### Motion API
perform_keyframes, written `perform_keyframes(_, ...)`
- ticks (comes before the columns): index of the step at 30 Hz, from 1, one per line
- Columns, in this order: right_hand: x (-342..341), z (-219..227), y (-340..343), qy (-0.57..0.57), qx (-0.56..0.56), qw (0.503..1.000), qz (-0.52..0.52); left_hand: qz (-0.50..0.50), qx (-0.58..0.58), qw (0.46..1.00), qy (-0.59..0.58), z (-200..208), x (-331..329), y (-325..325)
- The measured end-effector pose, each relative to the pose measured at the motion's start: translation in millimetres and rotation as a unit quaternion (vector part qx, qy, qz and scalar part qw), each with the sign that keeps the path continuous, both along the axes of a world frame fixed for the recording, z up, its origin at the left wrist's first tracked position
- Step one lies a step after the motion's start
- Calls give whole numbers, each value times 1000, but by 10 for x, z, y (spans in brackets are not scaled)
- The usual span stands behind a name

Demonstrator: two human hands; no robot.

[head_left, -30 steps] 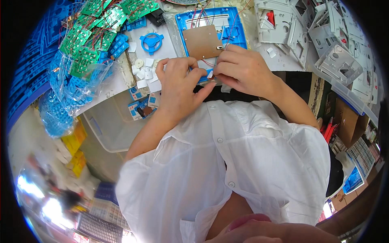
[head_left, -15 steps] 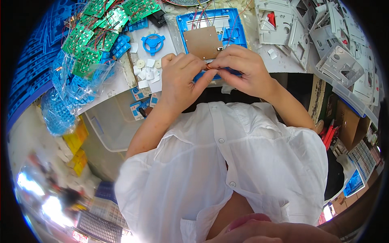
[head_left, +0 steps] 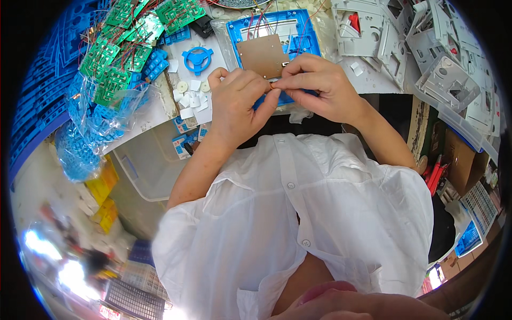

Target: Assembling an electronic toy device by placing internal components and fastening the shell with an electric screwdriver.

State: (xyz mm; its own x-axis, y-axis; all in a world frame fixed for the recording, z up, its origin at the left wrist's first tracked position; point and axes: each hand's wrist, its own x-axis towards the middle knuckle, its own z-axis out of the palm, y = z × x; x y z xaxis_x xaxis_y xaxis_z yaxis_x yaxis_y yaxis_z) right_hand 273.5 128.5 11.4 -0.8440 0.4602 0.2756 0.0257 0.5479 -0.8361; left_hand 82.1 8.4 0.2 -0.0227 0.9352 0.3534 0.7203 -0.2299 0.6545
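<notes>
My left hand (head_left: pixel 237 101) and my right hand (head_left: pixel 320 85) meet at the near edge of a blue plastic housing (head_left: pixel 312 33). Between their pinched fingertips is a small copper-coloured part (head_left: pixel 272 85), mostly covered by the fingers, so its kind cannot be made out. A brown circuit board (head_left: pixel 261 55) lies in the housing just beyond my fingers, with thin red and dark wires running up behind it. To the left of the housing rests a blue three-spoked ring (head_left: pixel 197 61). Small white plastic pieces (head_left: pixel 185 101) are scattered beside my left hand.
Green circuit boards (head_left: pixel 114 88) with wires are heaped at the far left, over bagged blue parts (head_left: pixel 80 144). White plastic housings (head_left: pixel 368 32) pile up at the right, some in a clear bin (head_left: pixel 453 121). Below the table's left edge stands a clear plastic box (head_left: pixel 144 176).
The blue housing and the board appear slightly further left in the picture. My right fingers have shifted a little on the small part, while both hands stay together.
</notes>
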Motion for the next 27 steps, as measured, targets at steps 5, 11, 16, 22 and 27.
perform_keyframes(5, -26, 1, 69, 7, 4, 999, 39, -8, 14, 1000, 17, 48, 1, 35)
perform_keyframes(11, -76, 1, 74, 0, -41, 999, 27, -18, 28, 999, -4, 17, -17, 69)
perform_keyframes(16, -84, 14, 83, -9, -45, 999, 20, -15, 16, 1000, 0, 5, -9, 57)
perform_keyframes(22, -112, 79, 44, 0, 15, 1000, 1, -13, -6, 1000, 12, 33, -6, 14)
perform_keyframes(27, -102, 99, 39, -10, -33, 999, -4, -35, -35, 998, -38, 47, -58, -1)
